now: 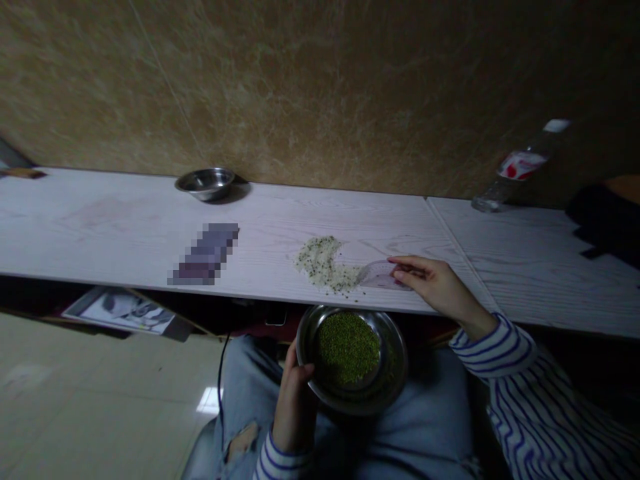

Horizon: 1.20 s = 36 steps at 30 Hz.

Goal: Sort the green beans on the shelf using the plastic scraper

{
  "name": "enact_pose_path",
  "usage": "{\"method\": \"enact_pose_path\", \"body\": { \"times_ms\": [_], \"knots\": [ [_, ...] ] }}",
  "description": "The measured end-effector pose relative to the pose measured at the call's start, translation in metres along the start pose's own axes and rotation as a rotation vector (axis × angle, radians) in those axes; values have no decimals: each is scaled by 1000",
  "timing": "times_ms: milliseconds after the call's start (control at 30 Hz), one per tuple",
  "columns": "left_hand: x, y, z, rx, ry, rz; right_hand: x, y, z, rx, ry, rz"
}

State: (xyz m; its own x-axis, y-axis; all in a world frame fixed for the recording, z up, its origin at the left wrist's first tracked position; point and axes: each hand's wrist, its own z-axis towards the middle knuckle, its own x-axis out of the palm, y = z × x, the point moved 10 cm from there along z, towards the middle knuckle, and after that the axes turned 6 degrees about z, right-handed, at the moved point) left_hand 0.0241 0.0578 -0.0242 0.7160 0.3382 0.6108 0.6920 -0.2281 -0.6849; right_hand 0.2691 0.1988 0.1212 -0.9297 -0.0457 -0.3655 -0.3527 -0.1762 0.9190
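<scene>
My left hand grips the left rim of a steel bowl, thumb over the edge. Green mung beans cover the bottom of this bowl, which sits over my lap just below the shelf's front edge. Between the fingers of my right hand is a clear, half-round plastic piece with fine markings, which looks like a protractor. Its left end touches a loose pile of white rice grains mixed with green beans. A few beans lie scattered near the edge, just above the bowl.
On the pale wooden shelf, a second steel bowl stands by the wall. A blurred-out flat rectangle lies left of the pile. At the right are a plastic bottle and a dark cloth item. An open drawer shows below left.
</scene>
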Motion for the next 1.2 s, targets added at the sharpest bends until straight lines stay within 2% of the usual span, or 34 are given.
{"method": "enact_pose_path", "body": {
  "times_ms": [200, 500, 733, 1200],
  "knots": [
    [4, -3, -5, 12, -25, 22, -5, 0, -13, -13, -11, -70],
    [4, -1, -2, 13, -2, 48, 14, 2, -19, 13, 8, -59],
    [4, 1, -1, 5, 8, 15, 15, 0, -19, 29, -10, -12],
    [2, -2, -2, 13, -15, 27, 33, 8, -23, 24, 30, 17]
  ]
}}
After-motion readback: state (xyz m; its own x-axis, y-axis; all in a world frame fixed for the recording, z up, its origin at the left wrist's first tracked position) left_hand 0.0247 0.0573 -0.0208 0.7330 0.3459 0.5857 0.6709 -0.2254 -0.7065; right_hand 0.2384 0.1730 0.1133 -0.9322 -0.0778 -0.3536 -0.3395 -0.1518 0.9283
